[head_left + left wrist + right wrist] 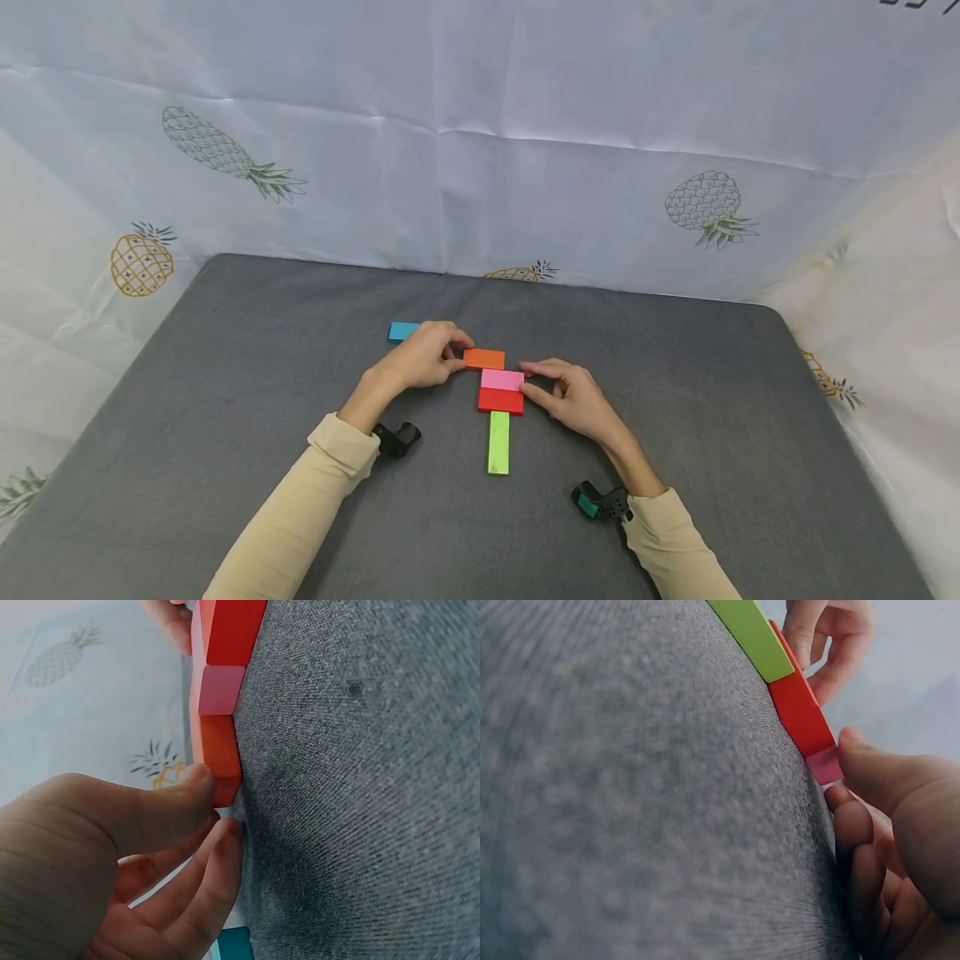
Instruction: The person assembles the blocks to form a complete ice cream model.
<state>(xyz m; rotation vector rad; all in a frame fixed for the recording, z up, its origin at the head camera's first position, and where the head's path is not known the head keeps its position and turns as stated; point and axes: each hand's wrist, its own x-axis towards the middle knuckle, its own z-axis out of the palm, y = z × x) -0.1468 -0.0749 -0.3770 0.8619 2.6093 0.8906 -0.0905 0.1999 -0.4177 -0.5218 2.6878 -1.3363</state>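
Flat coloured blocks lie joined on the grey table. My left hand (429,354) pinches the left end of the orange block (484,359), its thumb (196,784) against the block's side. The pink block (502,380) adjoins the orange one at its front right. My right hand (573,400) holds the pink block's right end between thumb (859,754) and fingers, which are partly hidden behind it. Against the pink block's front side lies the red block (501,401). A lime green block (498,443) extends from the red one toward me, lengthwise.
A blue block (403,332) lies apart at the back left, partly covered by my left hand. The grey table (225,400) meets a white pineapple-print cloth (480,200) behind and at the sides. Black wrist devices (600,502) sit by both cuffs.
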